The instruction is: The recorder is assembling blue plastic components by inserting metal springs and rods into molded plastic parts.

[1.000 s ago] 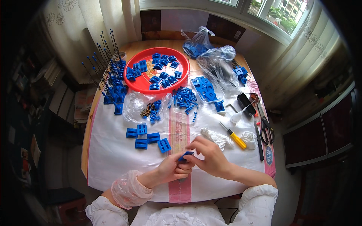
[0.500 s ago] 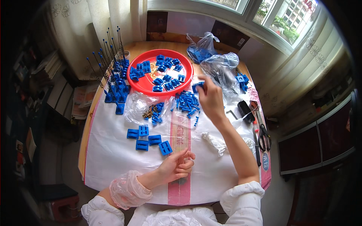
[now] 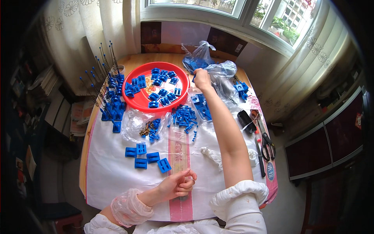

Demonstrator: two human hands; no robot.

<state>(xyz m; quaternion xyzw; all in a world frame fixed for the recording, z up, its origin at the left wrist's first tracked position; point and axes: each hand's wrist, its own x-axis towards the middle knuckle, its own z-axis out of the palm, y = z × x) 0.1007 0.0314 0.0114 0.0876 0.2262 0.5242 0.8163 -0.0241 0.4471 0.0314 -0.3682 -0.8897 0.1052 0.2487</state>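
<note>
My right hand (image 3: 202, 80) reaches far across the table, fingers closed on a small blue plastic part (image 3: 194, 78) that is mostly hidden. It is beside the right rim of a red round tray (image 3: 129, 96) and a clear bag of blue parts (image 3: 196, 62). Blue clip-like pieces (image 3: 164, 97) lie inside the tray. Just below my forearm sits a clear container of blue plates (image 3: 199, 104). Low on the table rests my left hand (image 3: 179, 184), loosely curled, with nothing visible in it. Several slotted blue square pieces (image 3: 141, 163) lie to its upper left.
Blue bases with upright springs (image 3: 113, 103) crowd the left edge. Small blue pegs (image 3: 184, 117) and brass-coloured screws (image 3: 147, 128) are piled mid-table. At right lie scissors (image 3: 268, 146), a black case (image 3: 246, 120) and a crumpled white cloth (image 3: 212, 156). Grey plastic bags (image 3: 224, 84) stand behind.
My right hand has moved farther away, from above the clear container to beside the tied bag. My left hand has stayed low, its fingers slightly more curled. The whole view has shifted a little.
</note>
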